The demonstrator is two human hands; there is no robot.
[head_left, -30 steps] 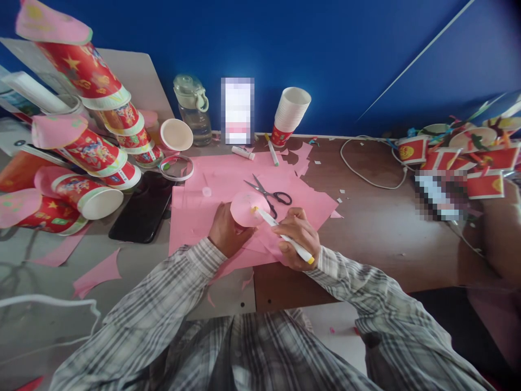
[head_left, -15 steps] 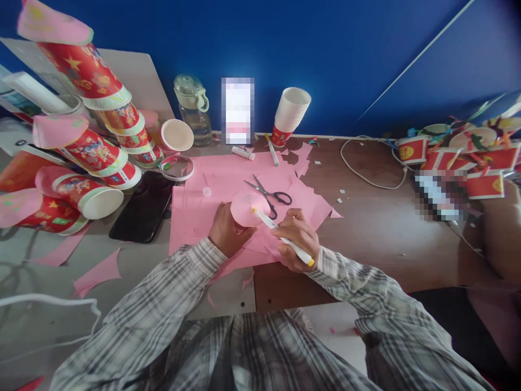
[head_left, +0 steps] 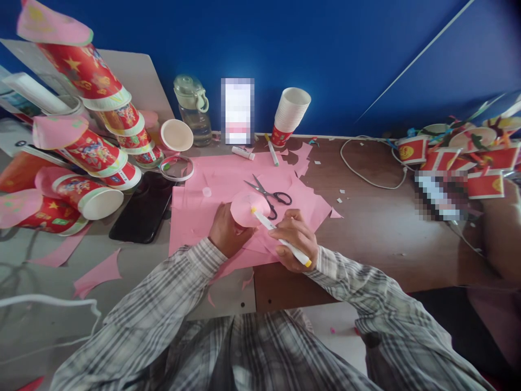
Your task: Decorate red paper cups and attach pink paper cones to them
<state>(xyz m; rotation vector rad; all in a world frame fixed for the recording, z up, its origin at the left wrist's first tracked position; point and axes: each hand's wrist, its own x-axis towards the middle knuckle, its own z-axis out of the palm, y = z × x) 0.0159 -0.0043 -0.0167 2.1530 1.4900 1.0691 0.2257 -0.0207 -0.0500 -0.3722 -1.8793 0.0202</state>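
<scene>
Head view looks down on a brown surface (head_left: 386,239) crowded with craft litter. A big pink sheet (head_left: 211,184) covers its middle. At the left a pile of red cups (head_left: 93,152) lies on its side, several capped in pink, and a dark phone (head_left: 142,209) rests just beside the sheet. Scissors (head_left: 269,193) lie on the sheet, blades parted, just behind the work.

The left hand (head_left: 226,231) is curled closed around a cup (head_left: 244,209) with a pink paper top, held over the sheet at the near edge of the surface, top tilted toward the camera. The right hand (head_left: 295,239) is closed in a writing grip on a white pen (head_left: 262,219), its tip touching the pink top near the right rim.

Risks, as I judge them:
- The top is thin paper over a hollow, so a hard press may dent or tear it.
- The tip sits close to the rim and could skid off onto the fingers or the sheet.
- A loose hold would let the cup turn and smear the line.
- A backward swing of the right wrist has room, but a forward one meets the scissors.
</scene>
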